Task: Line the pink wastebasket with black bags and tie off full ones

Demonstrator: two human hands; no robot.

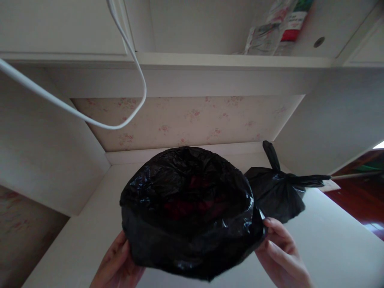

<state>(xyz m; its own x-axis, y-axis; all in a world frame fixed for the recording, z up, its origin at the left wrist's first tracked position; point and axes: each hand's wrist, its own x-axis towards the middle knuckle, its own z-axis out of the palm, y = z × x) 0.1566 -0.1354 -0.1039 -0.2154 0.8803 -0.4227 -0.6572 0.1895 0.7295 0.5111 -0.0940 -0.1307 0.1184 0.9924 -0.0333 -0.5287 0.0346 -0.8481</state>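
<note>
White built-in cabinetry point(36, 132) is seen enclosing a recess on three sides. The back of the recess is papered with pale floral wallpaper point(192, 120). A white shelf point(228, 61) is run across the top of the recess, and crumpled packaging point(276, 32) with red and green print is stood on it. A round hole is seen in the panel just right of that packaging.

The white surface point(330, 240) is spread from the back wall toward the camera. At far right, past its edge, a dark red wooden floor point(366, 200) is shown.

A white cable point(90, 118) is hung in a loop from above at left, in front of the wallpaper, well above the surface.

An open black bag point(186, 216) is held at centre, over the surface; something red is glimpsed inside its mouth. Whether its bottom is rested on the surface cannot be told.

A knotted black bag point(279, 192) is set on the surface just behind and right of the open one, its tied ends pointed up and to the right.

The left hand point(117, 264) is pressed against the open bag's lower left side, palm in. The right hand point(279, 252) is placed at the bag's right edge, its grip closed on the plastic with the fingertips.
</note>
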